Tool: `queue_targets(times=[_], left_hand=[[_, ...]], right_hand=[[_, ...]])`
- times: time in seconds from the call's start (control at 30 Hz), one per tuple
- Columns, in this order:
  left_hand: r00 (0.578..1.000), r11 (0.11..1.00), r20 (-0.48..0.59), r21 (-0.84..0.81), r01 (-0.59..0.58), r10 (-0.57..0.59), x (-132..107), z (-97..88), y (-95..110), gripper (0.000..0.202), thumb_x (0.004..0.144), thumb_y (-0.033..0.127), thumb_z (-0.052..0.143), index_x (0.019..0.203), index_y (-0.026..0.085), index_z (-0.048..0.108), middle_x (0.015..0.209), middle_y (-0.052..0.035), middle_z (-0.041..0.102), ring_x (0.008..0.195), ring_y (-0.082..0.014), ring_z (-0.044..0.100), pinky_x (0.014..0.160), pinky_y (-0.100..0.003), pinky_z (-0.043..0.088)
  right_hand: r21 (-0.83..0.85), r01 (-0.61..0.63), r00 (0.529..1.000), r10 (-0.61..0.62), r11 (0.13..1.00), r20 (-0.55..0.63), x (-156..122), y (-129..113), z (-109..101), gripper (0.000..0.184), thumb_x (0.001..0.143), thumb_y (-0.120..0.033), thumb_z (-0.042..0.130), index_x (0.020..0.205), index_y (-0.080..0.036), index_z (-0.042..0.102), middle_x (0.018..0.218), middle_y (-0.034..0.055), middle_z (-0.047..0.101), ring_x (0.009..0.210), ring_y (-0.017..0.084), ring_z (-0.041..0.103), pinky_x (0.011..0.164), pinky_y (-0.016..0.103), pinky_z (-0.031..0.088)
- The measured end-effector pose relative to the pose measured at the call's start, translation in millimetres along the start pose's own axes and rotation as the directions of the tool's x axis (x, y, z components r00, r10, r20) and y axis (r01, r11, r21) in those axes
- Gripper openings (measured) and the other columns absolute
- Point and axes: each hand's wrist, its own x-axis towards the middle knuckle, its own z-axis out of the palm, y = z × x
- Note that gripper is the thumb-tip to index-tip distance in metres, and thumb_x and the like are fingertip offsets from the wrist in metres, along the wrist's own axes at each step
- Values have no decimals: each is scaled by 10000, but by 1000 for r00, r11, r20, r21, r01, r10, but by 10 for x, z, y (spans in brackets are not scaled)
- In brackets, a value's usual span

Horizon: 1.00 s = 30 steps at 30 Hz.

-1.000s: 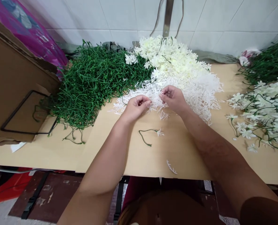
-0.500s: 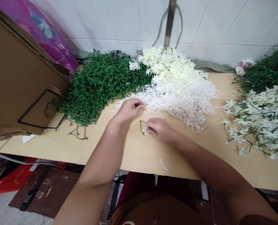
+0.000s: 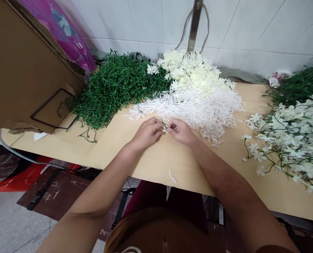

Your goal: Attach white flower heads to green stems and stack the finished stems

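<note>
My left hand (image 3: 146, 133) and my right hand (image 3: 181, 130) meet just in front of a heap of thin white plastic sprigs (image 3: 196, 109) on a tan table (image 3: 151, 161). Both hands are closed in a pinch on one small green stem with a white sprig (image 3: 165, 127) held between them. Behind the sprigs lies a heap of cream flower heads (image 3: 190, 68). A large heap of bare green stems (image 3: 114, 88) sits to the left.
Finished green stems with white flowers (image 3: 291, 137) are piled at the right. A single white sprig (image 3: 172, 175) lies near the table's front edge. A brown cardboard box (image 3: 19, 70) stands at the left, with a black wire frame (image 3: 53, 109) beside it. A white tiled wall (image 3: 238, 28) runs behind.
My right hand went down to the lone green stem on the table, picked it up and brought it to my left hand. The stem no longer lies on the table.
</note>
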Motion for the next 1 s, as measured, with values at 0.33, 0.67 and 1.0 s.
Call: queue_targets(times=[0.33, 0.67, 1.0], left_hand=[[991, 999, -133, -43, -23, 17, 50, 71, 2, 233, 828, 132, 510, 974, 210, 674, 952, -39, 635, 864, -148, 589, 774, -287, 463], [983, 987, -155, -140, 81, -103, 120, 38, -90, 322, 783, 211, 601, 1094, 200, 682, 1005, -67, 604, 917, -175, 575, 849, -328, 485], [987, 949, -87, -297, 103, -135, 522, 100, 12, 162, 772, 197, 571, 779, 171, 731, 802, -40, 667, 780, -163, 599, 752, -301, 453]], right_hand=[[95, -37, 999, 34, 995, 28, 18, 20, -11, 85, 731, -228, 574, 696, -192, 506, 658, -22, 538, 616, 114, 480, 625, 265, 380], [183, -61, 997, 53, 981, 47, 19, 35, -47, 116, 724, -267, 596, 706, -190, 511, 635, -36, 511, 594, 100, 443, 593, 253, 348], [287, -81, 996, 65, 954, 67, 1, -33, -113, 272, 695, -383, 713, 698, -192, 521, 616, -37, 512, 562, 91, 438, 542, 248, 346]])
